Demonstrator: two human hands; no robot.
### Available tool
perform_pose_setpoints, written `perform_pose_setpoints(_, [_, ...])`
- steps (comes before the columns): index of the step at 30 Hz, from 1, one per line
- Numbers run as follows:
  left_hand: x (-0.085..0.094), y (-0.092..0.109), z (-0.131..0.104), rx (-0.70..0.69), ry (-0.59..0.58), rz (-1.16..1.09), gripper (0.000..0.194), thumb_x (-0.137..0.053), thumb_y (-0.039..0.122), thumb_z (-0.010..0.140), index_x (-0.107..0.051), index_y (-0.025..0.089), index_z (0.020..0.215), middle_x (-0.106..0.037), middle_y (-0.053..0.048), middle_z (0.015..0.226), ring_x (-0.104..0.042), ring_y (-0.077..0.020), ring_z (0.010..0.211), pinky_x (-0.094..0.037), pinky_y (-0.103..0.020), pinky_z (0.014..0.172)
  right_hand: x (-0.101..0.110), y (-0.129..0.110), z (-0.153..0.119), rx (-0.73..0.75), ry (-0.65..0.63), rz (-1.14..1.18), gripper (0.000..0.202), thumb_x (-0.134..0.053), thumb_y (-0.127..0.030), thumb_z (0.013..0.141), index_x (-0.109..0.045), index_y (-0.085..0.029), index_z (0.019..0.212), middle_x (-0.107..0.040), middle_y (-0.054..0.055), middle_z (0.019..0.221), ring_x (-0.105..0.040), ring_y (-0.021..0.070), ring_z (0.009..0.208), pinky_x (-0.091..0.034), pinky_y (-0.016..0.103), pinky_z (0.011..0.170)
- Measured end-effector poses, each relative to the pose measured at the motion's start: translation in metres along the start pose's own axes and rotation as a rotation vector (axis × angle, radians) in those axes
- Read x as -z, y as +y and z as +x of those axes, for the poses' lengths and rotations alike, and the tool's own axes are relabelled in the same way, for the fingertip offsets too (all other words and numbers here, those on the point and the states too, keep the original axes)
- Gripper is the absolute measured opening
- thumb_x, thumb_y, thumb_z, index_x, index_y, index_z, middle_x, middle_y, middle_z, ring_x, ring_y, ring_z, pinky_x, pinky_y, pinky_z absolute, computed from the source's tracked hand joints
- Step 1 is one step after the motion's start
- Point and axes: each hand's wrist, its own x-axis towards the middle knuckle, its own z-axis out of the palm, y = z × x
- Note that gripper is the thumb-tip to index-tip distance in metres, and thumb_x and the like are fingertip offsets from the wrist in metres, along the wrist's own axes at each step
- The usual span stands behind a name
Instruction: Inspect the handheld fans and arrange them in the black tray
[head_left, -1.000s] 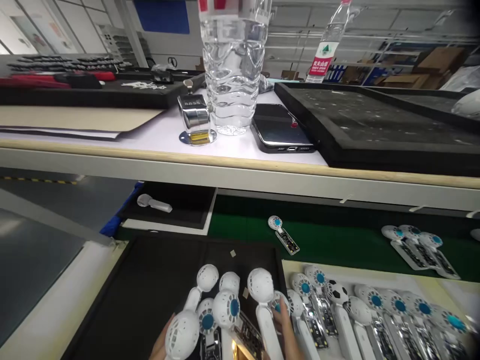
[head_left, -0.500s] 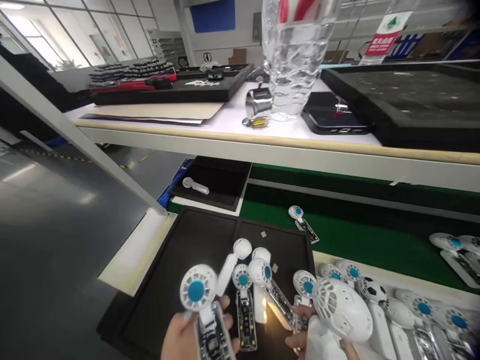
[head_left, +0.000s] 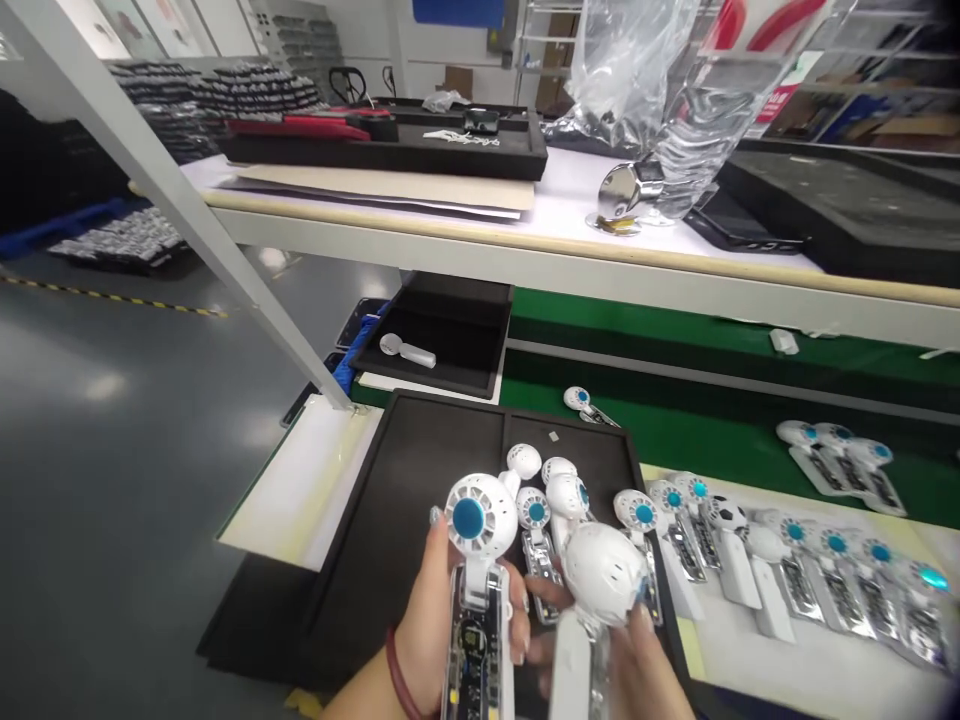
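My left hand [head_left: 424, 622] is wrapped round the handle of a white handheld fan [head_left: 481, 522]. Its blue hub faces me and a circuit board shows in the open handle. Beside it, my right hand [head_left: 646, 662] grips a second white handheld fan [head_left: 602, 572], whose rounded head is turned sideways. The two fans are upright and close together, apart at the heads. Just beyond them, several more fans, one with a blue hub [head_left: 535, 512], lie in a black tray [head_left: 397, 510].
Several fans, one with a football-patterned head [head_left: 726, 513], line the white board at the right. More lie on the green surface [head_left: 675, 420]. A shelf edge [head_left: 525, 250] crosses above, carrying a water bottle [head_left: 697, 130] and trays. A slanted metal post [head_left: 202, 220] stands left.
The view has shifted. Both hands have come closer together, each still holding a fan. The fan in my right hand has moved left, beside the other one.
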Motion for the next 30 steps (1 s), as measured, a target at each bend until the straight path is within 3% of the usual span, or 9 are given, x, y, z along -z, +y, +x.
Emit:
perform_pose_setpoints(3, [0.012,0.010,-0.012,0.036,-0.095,-0.009,0.067,-0.025,0.069,0.074,-0.059,0.011,0.081,-0.057,-0.005,0.047,-0.053,-0.0155,0.040,-0.036,-0.022,0.037,-0.026,0.007,0.002,0.056,0.050,0.026,0.047,-0.058,-0.056,0.068,-0.065,-0.018,0.095,-0.067,0.008,0.088,-0.061,0.0225,0.075,-0.045,0.034,0.073])
perform_pose_setpoints(5, [0.021,0.018,-0.020,0.028,-0.087,0.004,0.060,-0.030,0.063,0.078,-0.059,0.011,0.083,-0.059,-0.005,0.053,-0.056,-0.0152,0.047,-0.042,-0.022,0.044,-0.035,0.010,0.003,0.111,0.111,-0.030,0.039,-0.063,-0.048,0.067,-0.063,-0.020,0.095,-0.065,0.005,0.091,-0.060,0.0202,0.075,-0.044,0.031,0.071])
perform_pose_setpoints(10, [0.038,0.031,-0.035,0.039,0.042,0.170,0.063,-0.033,0.064,0.077,-0.062,0.008,0.078,-0.062,-0.009,0.062,-0.059,-0.0165,0.061,-0.048,-0.030,0.069,-0.054,0.015,0.004,0.158,0.141,-0.146,0.044,-0.052,-0.058,0.073,-0.060,-0.016,0.082,-0.060,0.003,0.066,-0.053,0.0129,0.059,-0.040,0.022,0.055])
perform_pose_setpoints(14, [0.043,0.031,-0.042,0.027,0.022,0.136,0.051,-0.036,0.054,0.081,-0.063,0.010,0.079,-0.062,-0.008,0.069,-0.057,-0.0162,0.062,-0.047,-0.029,0.062,-0.065,0.017,0.006,0.214,0.317,-0.271,0.051,-0.049,-0.065,0.070,-0.057,-0.015,0.069,-0.057,0.003,0.053,-0.049,0.0130,0.046,-0.038,0.023,0.044])
perform_pose_setpoints(18, [0.040,0.028,-0.046,0.009,-0.064,0.021,0.041,-0.036,0.044,0.084,-0.064,0.014,0.085,-0.061,-0.006,0.078,-0.056,-0.0181,0.067,-0.048,-0.033,0.062,-0.062,0.017,0.007,0.213,0.327,-0.261,0.054,-0.047,-0.068,0.069,-0.057,-0.018,0.087,-0.061,0.003,0.064,-0.054,0.0159,0.053,-0.042,0.027,0.049])
perform_pose_setpoints(21, [0.038,0.030,-0.047,0.018,-0.113,0.009,0.030,-0.038,0.030,0.084,-0.063,0.016,0.093,-0.062,-0.007,0.088,-0.057,-0.0208,0.075,-0.049,-0.038,0.067,-0.058,0.017,0.005,0.230,0.206,-0.228,0.052,-0.045,-0.065,0.074,-0.052,-0.026,0.109,-0.062,0.004,0.099,-0.056,0.0207,0.091,-0.045,0.030,0.069])
perform_pose_setpoints(24, [0.033,0.038,-0.046,0.036,-0.105,0.017,0.025,-0.040,0.025,0.083,-0.061,0.018,0.096,-0.063,-0.007,0.090,-0.059,-0.0200,0.074,-0.051,-0.036,0.064,-0.060,0.013,0.002,0.177,0.255,-0.190,0.047,-0.045,-0.058,0.079,-0.045,-0.033,0.118,-0.052,-0.003,0.122,-0.042,0.0164,0.116,-0.041,0.025,0.082])
perform_pose_setpoints(27, [0.023,0.048,-0.041,0.096,-0.059,0.092,0.036,-0.038,0.037,0.085,-0.058,0.012,0.101,-0.062,-0.008,0.075,-0.059,-0.0167,0.061,-0.050,-0.028,0.057,-0.070,0.002,0.001,0.031,0.271,-0.132,0.054,-0.042,-0.062,0.078,-0.044,-0.030,0.121,-0.056,0.000,0.117,-0.047,0.0176,0.111,-0.042,0.027,0.082])
perform_pose_setpoints(30, [0.007,0.058,-0.037,-0.044,-0.005,0.194,0.037,-0.038,0.038,0.085,-0.049,0.018,0.114,-0.063,-0.008,0.081,-0.060,-0.0175,0.062,-0.051,-0.030,0.057,-0.081,-0.014,0.004,0.001,0.189,-0.107,0.061,-0.039,-0.065,0.077,-0.041,-0.026,0.124,-0.062,0.005,0.103,-0.057,0.0215,0.093,-0.045,0.033,0.076])
